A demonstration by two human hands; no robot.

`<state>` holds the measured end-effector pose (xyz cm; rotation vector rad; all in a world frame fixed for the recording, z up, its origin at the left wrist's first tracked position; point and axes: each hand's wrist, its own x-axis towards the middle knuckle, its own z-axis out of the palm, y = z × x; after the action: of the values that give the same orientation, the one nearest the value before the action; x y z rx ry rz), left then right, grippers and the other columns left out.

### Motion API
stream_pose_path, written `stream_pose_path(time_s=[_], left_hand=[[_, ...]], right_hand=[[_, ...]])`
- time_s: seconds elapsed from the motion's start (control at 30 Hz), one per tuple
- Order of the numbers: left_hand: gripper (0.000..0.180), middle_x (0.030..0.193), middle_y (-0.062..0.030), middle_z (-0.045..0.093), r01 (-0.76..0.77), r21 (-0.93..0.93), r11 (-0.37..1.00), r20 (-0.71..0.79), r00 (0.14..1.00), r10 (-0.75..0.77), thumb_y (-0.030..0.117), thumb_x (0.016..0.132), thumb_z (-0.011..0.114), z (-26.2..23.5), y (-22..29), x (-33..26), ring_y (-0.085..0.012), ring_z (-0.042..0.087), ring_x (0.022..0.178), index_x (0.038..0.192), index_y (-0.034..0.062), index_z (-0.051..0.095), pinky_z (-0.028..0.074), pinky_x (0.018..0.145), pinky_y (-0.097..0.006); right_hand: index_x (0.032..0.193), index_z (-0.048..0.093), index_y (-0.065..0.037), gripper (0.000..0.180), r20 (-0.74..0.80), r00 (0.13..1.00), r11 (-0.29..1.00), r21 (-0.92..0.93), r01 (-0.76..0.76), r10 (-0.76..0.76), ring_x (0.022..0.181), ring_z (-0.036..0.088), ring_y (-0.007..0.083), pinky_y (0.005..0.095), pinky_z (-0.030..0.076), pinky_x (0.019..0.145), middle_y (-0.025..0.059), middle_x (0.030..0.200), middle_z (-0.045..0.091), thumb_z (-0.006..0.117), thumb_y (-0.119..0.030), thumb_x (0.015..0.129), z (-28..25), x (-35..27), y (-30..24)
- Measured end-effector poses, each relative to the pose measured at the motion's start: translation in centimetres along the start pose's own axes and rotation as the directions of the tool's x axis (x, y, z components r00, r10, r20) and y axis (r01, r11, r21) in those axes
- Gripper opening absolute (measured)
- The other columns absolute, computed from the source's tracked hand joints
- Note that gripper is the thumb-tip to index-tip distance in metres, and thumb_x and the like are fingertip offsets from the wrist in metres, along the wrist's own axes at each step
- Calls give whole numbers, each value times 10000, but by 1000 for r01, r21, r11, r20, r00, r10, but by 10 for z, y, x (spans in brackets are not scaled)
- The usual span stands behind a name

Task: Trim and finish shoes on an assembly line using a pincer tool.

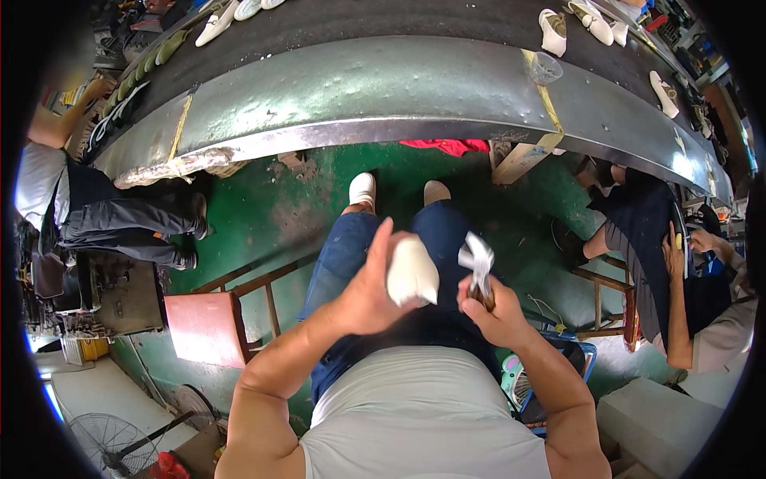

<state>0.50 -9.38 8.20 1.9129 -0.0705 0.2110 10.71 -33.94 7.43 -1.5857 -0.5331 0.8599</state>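
In front of my lap, my left hand [365,297] holds a cream-white shoe [412,273] against the palm, with fingers along its left side. The shoe is seen end-on, so its sole and full shape are hard to make out. Just to the right, my right hand [496,313] is closed round the dark handle of a hammer-like hand tool [477,257]. Its shiny metal head points up and away from me. Blur hides whether that head is a hammer's or pincers'. Tool and shoe are apart.
A metal-edged workbench [359,88] curves across ahead, carrying white shoes [552,32] and a clear cup [545,69]. Co-workers stand at left [120,215] and sit at right [662,247]. A red-topped stool [206,330] stands left; a fan [112,447] is lower left.
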Motion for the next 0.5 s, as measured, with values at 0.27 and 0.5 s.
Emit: stream_pose_path(time_s=[0.27,0.5], left_hand=[[1361,1481,-307,364,-219,106,970,78,974,212,-3,693,867,21,6,-48,-436,478,1320,1532,1,-205,387,1094,-490],[1012,1396,-325,403,-128,148,981,115,987,112,-47,669,815,22,18,-45,-492,422,1336,1470,-32,196,335,1146,-549]], right_hand=[[1257,437,-29,544,168,959,968,145,205,-228,1071,549,175,325,465,894,172,1275,565,788,-175,868,33,7,2],[1144,531,-44,673,71,854,856,-9,517,-515,1090,603,294,391,499,914,133,1203,601,952,-215,648,45,1,-8]])
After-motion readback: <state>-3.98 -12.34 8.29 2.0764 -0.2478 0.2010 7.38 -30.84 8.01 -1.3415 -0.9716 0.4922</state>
